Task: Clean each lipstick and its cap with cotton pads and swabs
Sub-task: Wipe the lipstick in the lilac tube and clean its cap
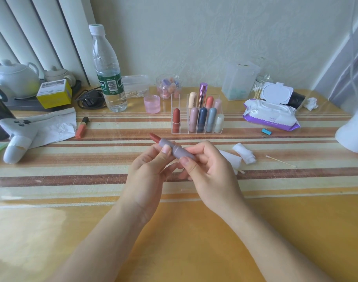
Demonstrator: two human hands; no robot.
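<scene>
Both hands share one uncapped lipstick (175, 148), held just above the table (194, 231). The left hand (147, 171) pinches the tube's upper sleeve between thumb and curled fingers. The right hand (210, 169) pinches the base, thumb on the near side and fingers wrapped behind. The tube runs slantwise between the two grips. Its red bullet (154, 137) sticks out beyond the left fingertips, pointing up and away from the person and touching nothing. With one hand on the sleeve and the other on the base, the step in hand looks like twisting the bullet out or back in, though which way cannot be told. Neither hand holds a pad or swab, so no wiping is happening now. If the bullet and sleeve are to be cleaned next, one hand must let go while the other takes the whole tube. The right hand is better placed to reach. A folded pad (244, 153) lies just beyond its knuckles, and a swab (280, 161) lies farther out on that side. Another swab's tip (240, 171) peeks out close beside that hand. The exposed bullet is soft, so the left fingers should stay on the sleeve. Which item is this tube's cap cannot be told. The rack (196, 130) of other lipsticks stands straight beyond the grip, well apart from it.
</scene>
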